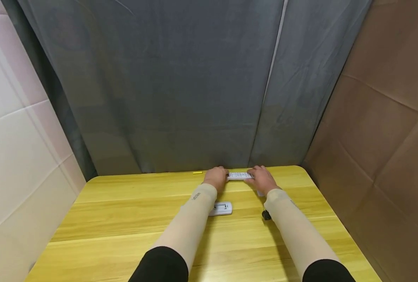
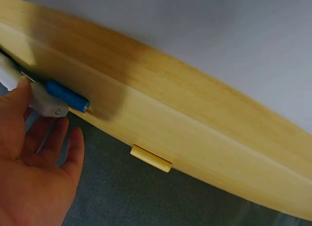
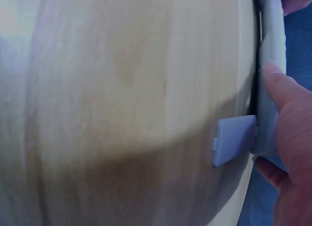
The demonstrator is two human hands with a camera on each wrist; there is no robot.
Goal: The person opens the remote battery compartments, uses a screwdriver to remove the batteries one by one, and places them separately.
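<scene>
Both hands are working at the far edge of the yellow wooden table, close to the grey curtain hanging behind it. The left hand and the right hand are gripping opposite ends of a slim white remote control, holding it between them just above the table's far edge. In the left wrist view, the left hand is curling its thumb and fingers around one end of the remote control, where a blue cylindrical battery is sticking out of the open end. In the right wrist view, the right hand is clamping the remote control with thumb on top, and a small pale grey rectangular cover is lying on the table right beside it (probably the battery lid, though the view is blurred). Nearer the person than the remote control, a second white remote control is resting flat on the table, partly hidden by the left forearm. A small dark object is sitting by the right forearm. A small yellow piece is lying at the far edge, left of the left hand.
</scene>
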